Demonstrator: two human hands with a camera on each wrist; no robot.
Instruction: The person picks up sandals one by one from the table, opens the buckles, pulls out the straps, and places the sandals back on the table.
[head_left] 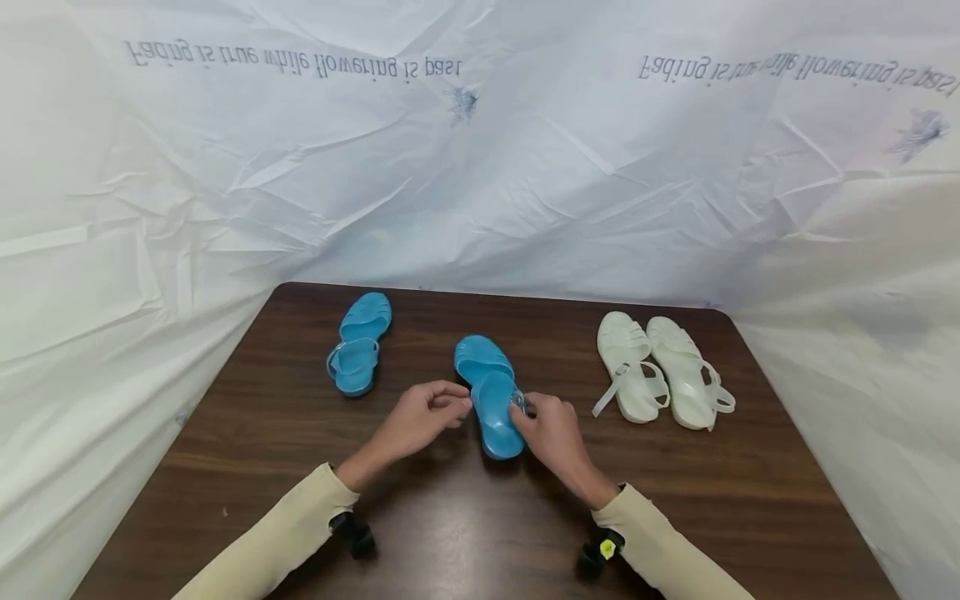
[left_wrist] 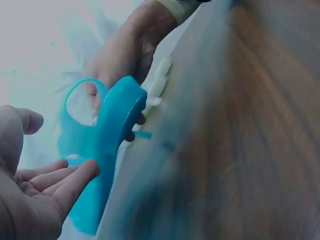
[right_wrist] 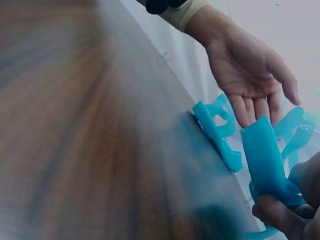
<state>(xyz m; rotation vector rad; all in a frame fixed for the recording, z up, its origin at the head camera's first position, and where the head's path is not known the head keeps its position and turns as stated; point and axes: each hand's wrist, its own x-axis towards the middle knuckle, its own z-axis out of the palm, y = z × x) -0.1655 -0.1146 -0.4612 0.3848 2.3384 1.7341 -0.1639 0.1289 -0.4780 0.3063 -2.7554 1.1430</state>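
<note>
A blue jelly sandal is at the middle of the table, its toe pointing away from me and its heel toward me. My right hand grips its right side near the buckle, thumb on top and fingers below. In the right wrist view the sole is lifted and tilted above the table. On the sandal's left side is my left hand. Its fingertips reach the sandal's edge, fairly straight, with the thumb held apart; whether they touch it is hard to tell.
Another blue sandal lies at the back left of the brown table. Two white sandals stand side by side at the right, one with its strap hanging loose, the other beside it. White printed sheeting surrounds the table.
</note>
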